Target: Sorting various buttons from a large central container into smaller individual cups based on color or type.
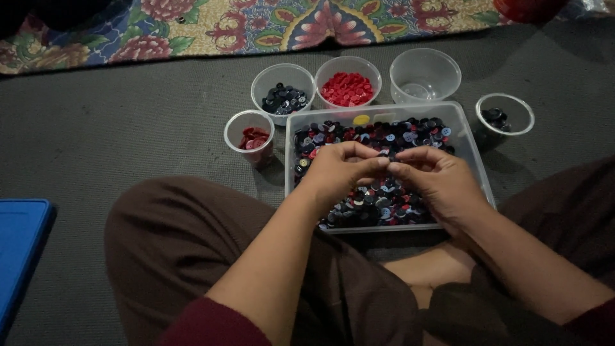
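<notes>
fingers: left hand (336,170) and right hand (435,176) meet fingertip to fingertip over the middle of the tray; thumbs and forefingers pinched together, other fingers curled loosely
held item: something small and dark sits at the pinch point, likely one button; too small to tell which hand has it
left hand state: pinched at the tips, grasp on the small item not certain
right hand state: same, pinched at the tips, cannot tell if it holds the item
tray (471,160): clear plastic rectangle on the floor right in front of the crossed legs, under both hands
buttons (384,134): heap fills the tray, mostly black and dark blue, some red, pale blue, one yellow near the far edge
small cup left (250,138): clear, just left of the tray, a few red buttons at the bottom
black tub (283,86): clear round tub just beyond the tray's far left corner, dark buttons inside
red tub (348,80): clear round tub right of the black tub, touching or nearly, red buttons inside
empty-looking tub (425,74): clear round tub further right, beyond the tray's far edge
small cup right (505,115): clear, right of the tray, a few dark buttons
floor (115,128): grey mat
rug (256,22): floral pattern, along the far edge
blue lid (19,250): flat blue plastic piece, near left, well apart from the tray
legs (186,243): brown trousers, knees either side of the tray
</notes>
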